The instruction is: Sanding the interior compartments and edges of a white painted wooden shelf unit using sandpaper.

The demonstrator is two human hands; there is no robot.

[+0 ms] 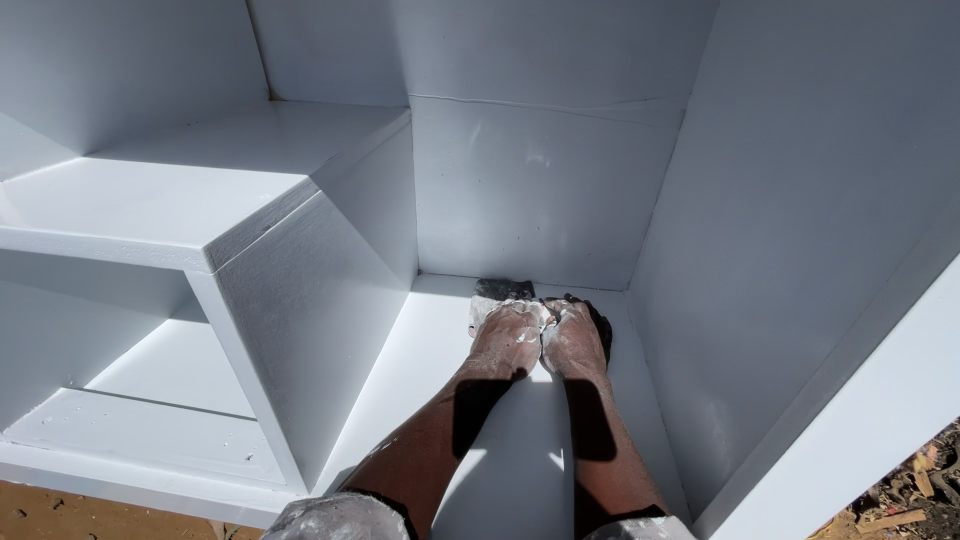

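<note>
Both my hands reach deep into a white-painted cabinet compartment and press side by side on its bottom panel [420,350] near the back wall. My left hand [508,335] and my right hand [573,338] are dusted white. Under them lies a dark sheet, seemingly sandpaper [503,290], whose far edge shows past my left fingers and near the right hand's outer side. The hands lie flat on it, fingers closed together, pressing rather than gripping.
An upright divider [320,330] stands left of my arms, with a shelf top [190,175] and a lower open compartment [140,380] beyond it. The cabinet's right wall [780,250] is close to my right arm. Wood scraps [915,490] lie on the ground outside.
</note>
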